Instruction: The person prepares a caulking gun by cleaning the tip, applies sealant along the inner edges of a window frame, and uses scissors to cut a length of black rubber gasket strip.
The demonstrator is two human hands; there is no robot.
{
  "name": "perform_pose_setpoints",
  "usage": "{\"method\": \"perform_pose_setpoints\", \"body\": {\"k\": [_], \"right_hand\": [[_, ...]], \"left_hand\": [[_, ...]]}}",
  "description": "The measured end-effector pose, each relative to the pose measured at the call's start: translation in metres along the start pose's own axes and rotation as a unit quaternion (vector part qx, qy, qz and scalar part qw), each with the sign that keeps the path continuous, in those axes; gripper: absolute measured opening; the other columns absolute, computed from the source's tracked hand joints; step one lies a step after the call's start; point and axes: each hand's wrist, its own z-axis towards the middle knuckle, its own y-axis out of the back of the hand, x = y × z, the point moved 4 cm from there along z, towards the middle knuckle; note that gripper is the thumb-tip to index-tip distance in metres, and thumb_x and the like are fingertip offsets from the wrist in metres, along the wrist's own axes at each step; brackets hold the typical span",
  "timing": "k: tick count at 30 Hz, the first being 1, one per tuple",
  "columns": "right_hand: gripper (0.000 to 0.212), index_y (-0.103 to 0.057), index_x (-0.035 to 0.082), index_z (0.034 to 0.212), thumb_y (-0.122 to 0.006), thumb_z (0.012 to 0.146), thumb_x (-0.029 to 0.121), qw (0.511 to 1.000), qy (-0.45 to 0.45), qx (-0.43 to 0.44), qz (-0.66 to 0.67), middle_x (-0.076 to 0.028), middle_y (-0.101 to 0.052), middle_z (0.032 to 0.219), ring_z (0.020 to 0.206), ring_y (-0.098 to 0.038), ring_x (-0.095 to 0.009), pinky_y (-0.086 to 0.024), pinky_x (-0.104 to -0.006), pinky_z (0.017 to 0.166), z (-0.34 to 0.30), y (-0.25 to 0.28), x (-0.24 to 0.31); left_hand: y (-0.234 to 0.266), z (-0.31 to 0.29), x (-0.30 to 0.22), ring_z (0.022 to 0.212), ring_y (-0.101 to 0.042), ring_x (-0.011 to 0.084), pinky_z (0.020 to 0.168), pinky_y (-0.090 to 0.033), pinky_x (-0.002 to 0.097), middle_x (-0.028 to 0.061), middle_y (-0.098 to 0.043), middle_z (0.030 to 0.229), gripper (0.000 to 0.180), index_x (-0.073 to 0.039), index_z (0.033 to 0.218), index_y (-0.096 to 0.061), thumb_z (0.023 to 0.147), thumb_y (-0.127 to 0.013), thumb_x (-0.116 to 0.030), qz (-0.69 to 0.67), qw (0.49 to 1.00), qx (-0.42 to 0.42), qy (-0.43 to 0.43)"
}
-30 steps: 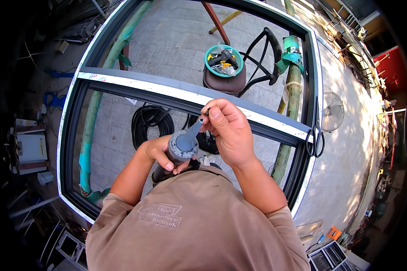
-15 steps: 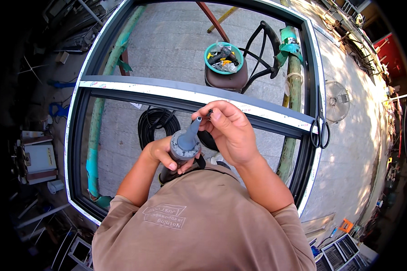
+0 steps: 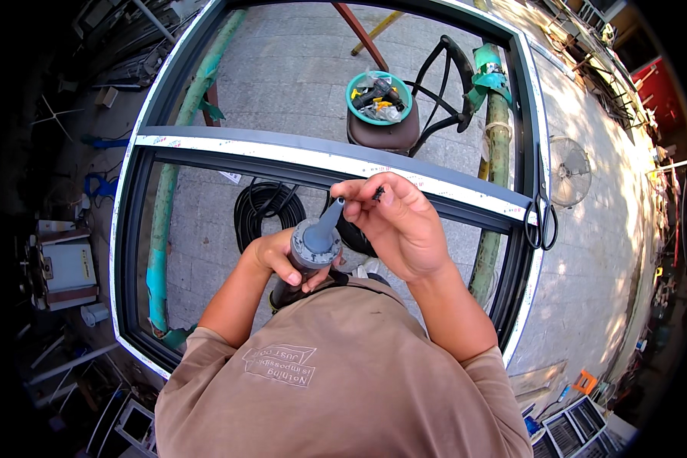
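Nozzled tube (image 3: pixel 314 243) in left hand (image 3: pixel 273 255), lower end apparently behind shirt (image 3: pixel 359 366).

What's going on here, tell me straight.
A person holds a dark tube with a grey nozzle in the left hand. The right hand, beside the nozzle's tip, pinches a small black bit. Beyond the hands runs the crossbar of a large dark-and-white frame; black scissors are at its right side. Past the crossbar, a teal basin of parts sits on a brown seat.
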Motion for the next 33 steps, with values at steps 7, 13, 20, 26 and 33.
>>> {"method": "perform_pose_setpoints", "body": {"k": [7,13,20,26,33], "right_hand": [[0.02,-0.072,0.005,0.117,-0.06,0.115,0.021,0.999,-0.017,-0.015,-0.029,-0.016,-0.075,0.129,0.138,-0.062,-0.028,-0.047,-0.042,0.113,-0.002,0.0,0.0],[0.018,-0.07,0.008,0.11,-0.064,0.113,0.024,0.999,0.001,-0.005,-0.052,-0.027,-0.068,0.144,0.116,-0.065,-0.02,-0.049,-0.0343,0.106,-0.006,-0.005,0.006],[0.021,-0.073,0.005,0.113,-0.063,0.114,0.024,0.992,0.03,-0.024,-0.122,-0.026,-0.064,0.15,0.147,-0.056,-0.03,-0.041,-0.0454,0.118,-0.004,-0.009,0.023],[0.019,-0.075,0.003,0.114,-0.065,0.113,0.019,0.99,-0.03,0.008,-0.138,-0.029,-0.054,0.163,0.147,-0.055,-0.026,-0.046,-0.0395,0.112,-0.008,-0.001,0.008],[0.02,-0.075,0.002,0.109,-0.068,0.111,0.021,0.973,0.03,0.044,-0.225,-0.031,-0.05,0.165,0.148,-0.054,-0.024,-0.048,-0.0392,0.107,-0.014,-0.01,0.019]], "left_hand": [[0.002,0.0,0.0,0.073,-0.073,0.0236,0.066,-0.059,0.033,0.018,-0.072,0.088,0.078,0.006,0.131,-0.05,0.074,-0.097,-0.022,0.011,1.0,-0.005,-0.005],[0.003,0.0,0.0,0.072,-0.073,0.0238,0.066,-0.058,0.0333,0.0174,-0.072,0.087,0.078,0.005,0.13,-0.05,0.074,-0.096,-0.024,0.02,1.0,-0.004,-0.008],[0.012,-0.003,0.002,0.071,-0.073,0.0242,0.068,-0.059,0.0337,0.0171,-0.072,0.086,0.075,0.005,0.13,-0.052,0.075,-0.094,-0.024,0.01,0.999,-0.032,-0.019],[0.009,0.0,0.004,0.07,-0.071,0.0224,0.065,-0.059,0.0337,0.0161,-0.07,0.086,0.075,0.006,0.132,-0.054,0.075,-0.092,-0.023,0.022,0.999,-0.036,-0.006],[0.015,0.0,0.004,0.07,-0.071,0.0226,0.067,-0.058,0.0337,0.0154,-0.071,0.086,0.075,0.004,0.134,-0.055,0.075,-0.091,-0.026,0.035,0.998,-0.052,-0.015]]}}
